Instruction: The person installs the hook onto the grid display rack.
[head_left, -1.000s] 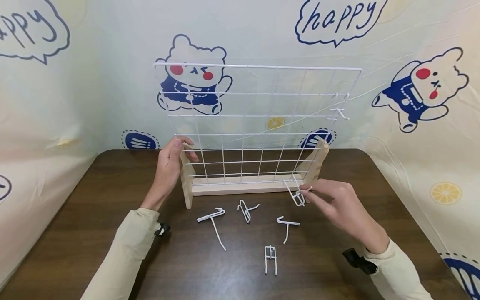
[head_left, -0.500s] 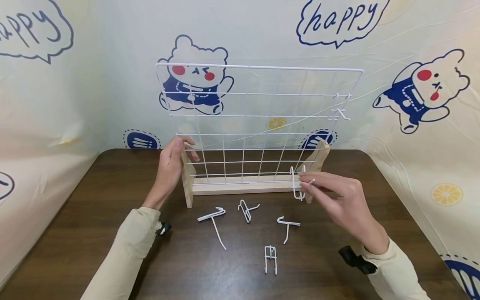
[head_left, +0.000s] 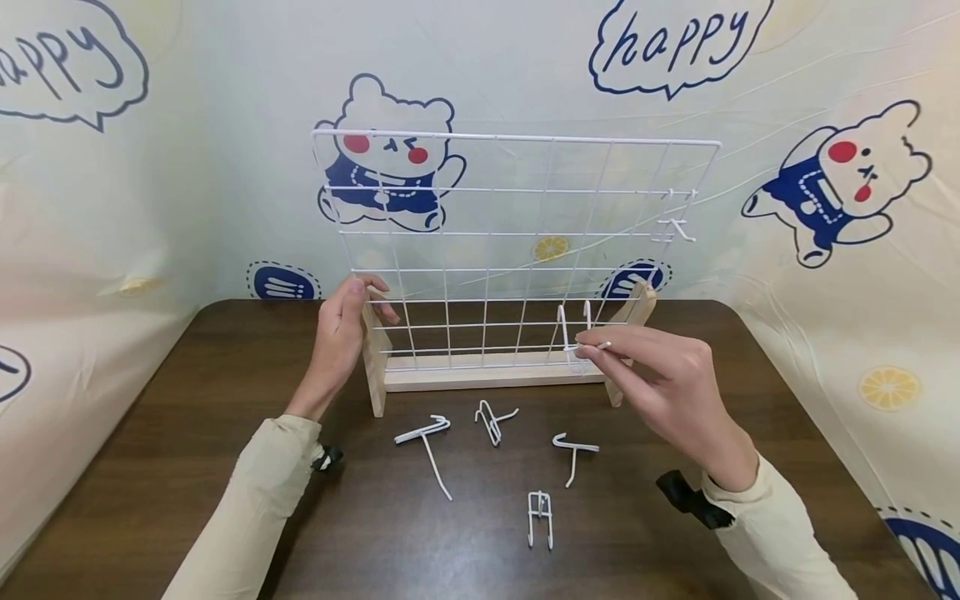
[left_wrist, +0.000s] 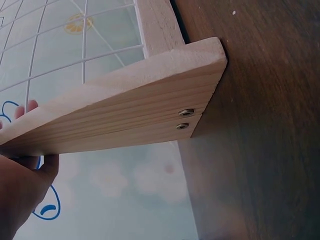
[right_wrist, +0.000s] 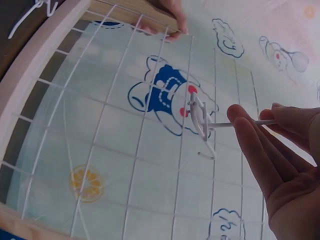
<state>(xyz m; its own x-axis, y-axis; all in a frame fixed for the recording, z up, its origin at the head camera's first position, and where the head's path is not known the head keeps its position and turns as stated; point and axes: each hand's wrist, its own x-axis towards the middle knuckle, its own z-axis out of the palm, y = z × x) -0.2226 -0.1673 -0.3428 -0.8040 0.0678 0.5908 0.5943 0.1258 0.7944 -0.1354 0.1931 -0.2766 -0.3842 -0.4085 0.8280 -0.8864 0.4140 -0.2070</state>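
Note:
A white wire grid rack [head_left: 483,302] stands on a wooden base with two wooden side supports. My left hand [head_left: 342,321] grips the top of the left wooden support [left_wrist: 145,102], fingers wrapped round its edge. Between thumb and fingertips my right hand [head_left: 667,379] pinches the prong of a white wire hook [right_wrist: 202,120]. This hook's two curved ends point up, in front of the grid's lower right part; in the right wrist view it appears apart from the wires. Another white hook [head_left: 677,227] hangs on the grid's upper right.
Several loose white hooks lie on the brown table in front of the rack: a long-pronged hook [head_left: 429,446], a tilted hook [head_left: 495,421], a hook on its side [head_left: 575,454] and a nearer hook [head_left: 540,517]. A printed cloth [head_left: 247,167] hangs behind.
My right hand has lifted the hook and moved it slightly left, turning its curved ends upward before the grid. The left hand has stayed on the support.

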